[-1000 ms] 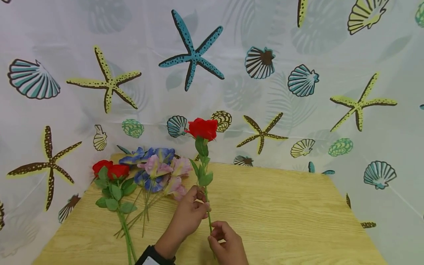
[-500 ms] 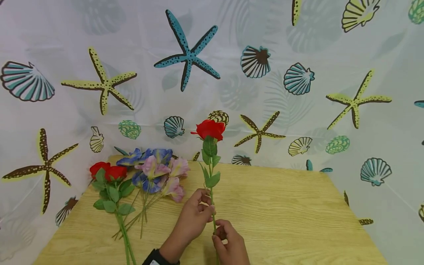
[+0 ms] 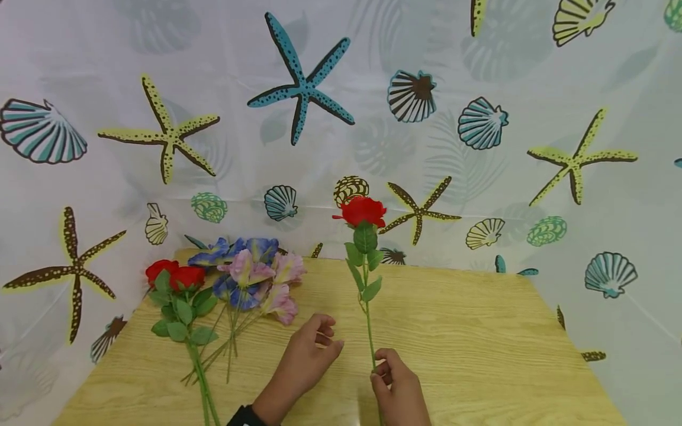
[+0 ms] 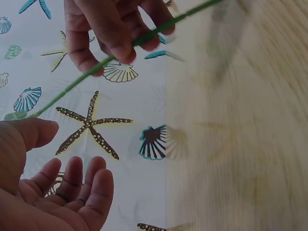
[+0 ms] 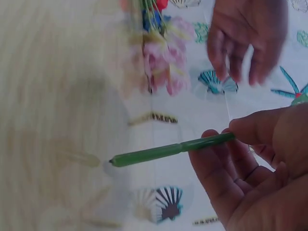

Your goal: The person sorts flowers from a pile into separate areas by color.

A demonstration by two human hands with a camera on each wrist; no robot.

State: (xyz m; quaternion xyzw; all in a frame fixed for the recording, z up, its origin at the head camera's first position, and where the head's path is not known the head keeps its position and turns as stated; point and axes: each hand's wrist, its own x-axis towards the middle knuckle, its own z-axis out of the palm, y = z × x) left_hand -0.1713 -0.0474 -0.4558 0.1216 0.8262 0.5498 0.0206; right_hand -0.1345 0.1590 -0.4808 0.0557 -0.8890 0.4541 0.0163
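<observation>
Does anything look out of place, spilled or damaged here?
Nothing looks spilled or damaged. Only the blue and pink petalled flowers seem slightly untidy: their thin green-brown stems cross at different angles beside the green-stemmed red roses. The right hand holds a single long-stemmed red rose nearly upright.

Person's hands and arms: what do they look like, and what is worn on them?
The left hand and right hand are bare, with no gloves or rings showing. Beyond the left one, a black band or cuff is cut off by the head view's lower edge. No sleeve or band shows on the right side.
</observation>
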